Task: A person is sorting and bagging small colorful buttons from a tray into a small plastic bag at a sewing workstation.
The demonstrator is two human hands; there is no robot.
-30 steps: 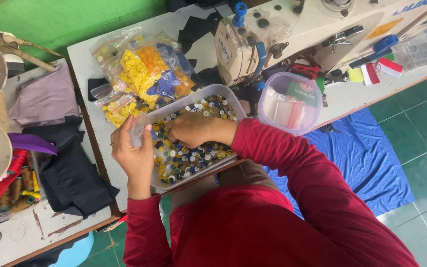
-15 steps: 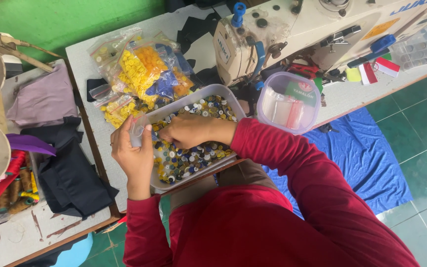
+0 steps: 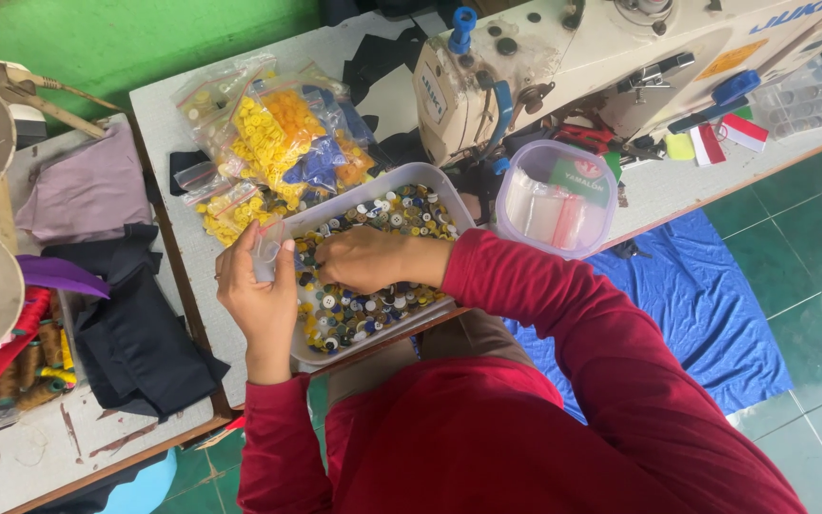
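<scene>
Nearest the camera, two red-sleeved forearms reach forward from the person's body. The left hand (image 3: 257, 295) is raised upright at the tray's left rim, its grip closed — thumb against fingertips — on a small clear plastic bag (image 3: 268, 244) held mouth-up, long axis roughly vertical in the view. The right hand (image 3: 365, 258) lies palm-down across the middle of the tray, knuckles pointing left towards the bag; its fingers are curled into the buttons, and whether they pinch anything cannot be told.

Under both hands sits the rectangular grey plastic tray of mixed loose buttons (image 3: 387, 177), its long axis running diagonally from lower left to upper right on the pale speckled surface (image 3: 168, 109).

Just beyond the tray's left corner lies a heap of clear bags filled with yellow, orange and blue buttons (image 3: 273, 143). To the right of the tray stands a clear round-cornered tub with a lilac rim (image 3: 556, 200). Behind both, the cream industrial sewing machine (image 3: 601, 57) spans the far side. Off to the left — on a separate bench — dark folded fabric (image 3: 135, 333) is piled.
</scene>
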